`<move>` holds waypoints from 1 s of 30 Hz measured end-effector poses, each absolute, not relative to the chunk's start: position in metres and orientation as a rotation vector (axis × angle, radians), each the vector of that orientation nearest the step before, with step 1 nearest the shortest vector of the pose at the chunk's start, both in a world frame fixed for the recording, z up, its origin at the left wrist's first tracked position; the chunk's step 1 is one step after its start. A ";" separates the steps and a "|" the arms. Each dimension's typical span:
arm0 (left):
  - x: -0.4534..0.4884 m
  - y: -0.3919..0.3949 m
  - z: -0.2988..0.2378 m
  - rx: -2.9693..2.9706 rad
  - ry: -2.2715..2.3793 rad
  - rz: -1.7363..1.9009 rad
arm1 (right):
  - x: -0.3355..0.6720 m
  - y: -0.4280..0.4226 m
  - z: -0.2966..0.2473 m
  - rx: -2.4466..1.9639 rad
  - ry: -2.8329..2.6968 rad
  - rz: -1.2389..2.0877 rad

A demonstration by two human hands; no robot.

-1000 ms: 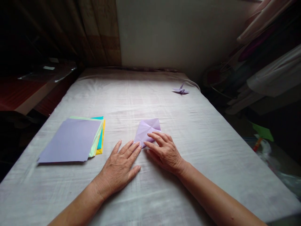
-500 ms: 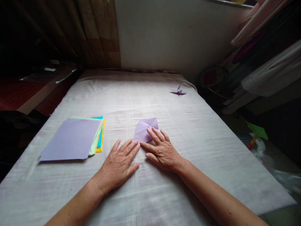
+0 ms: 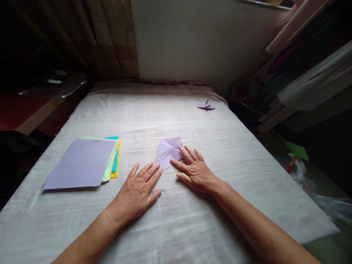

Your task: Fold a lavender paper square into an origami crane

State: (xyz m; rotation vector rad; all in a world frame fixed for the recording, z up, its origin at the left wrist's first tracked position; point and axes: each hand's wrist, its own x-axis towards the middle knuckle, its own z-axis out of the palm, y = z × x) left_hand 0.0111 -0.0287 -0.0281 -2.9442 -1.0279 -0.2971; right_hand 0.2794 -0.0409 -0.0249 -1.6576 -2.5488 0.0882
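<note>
A small folded sheet of light purple origami paper [image 3: 167, 148] lies on the cloth in front of me, with creases meeting near its middle. My left hand [image 3: 140, 190] lies flat, its fingertips at the paper's near left corner. On the right edge of the paper rest the fingertips of my right hand [image 3: 194, 170], fingers spread and palm down. Part of that edge is hidden under them. Neither hand grips anything.
To the left lies a stack of coloured paper [image 3: 81, 163], purple on top. A folded purple paper crane [image 3: 206, 105] sits near the far right corner. A whitish cloth [image 3: 132, 113] covers the table. Clothes [image 3: 313, 80] hang at the right.
My right hand has slid right along the paper, uncovering its creased middle. My left hand stays at the near corner. The whole view has shifted slightly.
</note>
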 end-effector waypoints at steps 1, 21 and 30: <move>0.011 -0.029 -0.028 -2.943 -1.032 -0.299 | 0.286 -0.039 -0.025 -1.690 -2.549 0.084; 0.011 -0.028 -0.029 -2.938 -1.009 -0.282 | 0.248 -0.039 -0.020 -1.401 -2.589 0.089; 0.003 -0.032 -0.028 -2.956 -1.014 -0.263 | 0.245 -0.031 -0.022 -1.499 -2.639 0.238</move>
